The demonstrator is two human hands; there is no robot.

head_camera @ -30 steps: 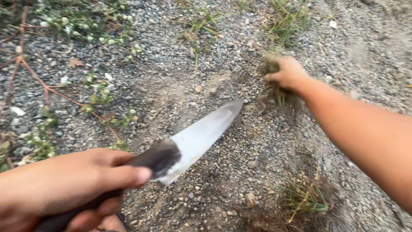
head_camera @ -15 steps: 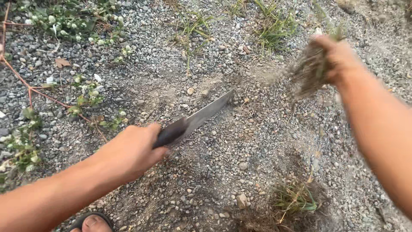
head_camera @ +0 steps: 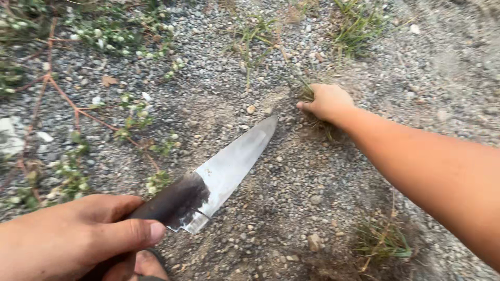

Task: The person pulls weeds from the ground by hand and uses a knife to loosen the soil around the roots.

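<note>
Head | left hand (head_camera: 78, 239) clenches knife (head_camera: 229, 169); right hand (head_camera: 327, 101) grips grass tuft (head_camera: 306, 93)

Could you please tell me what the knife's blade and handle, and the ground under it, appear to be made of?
The blade looks like metal, probably steel: pale grey, smooth, with a dull sheen and a dark smear near the handle. The handle, in the left hand, is dark and matte, possibly wood or plastic; I cannot tell which. The ground is loose grey gravel mixed with sandy soil.
</note>
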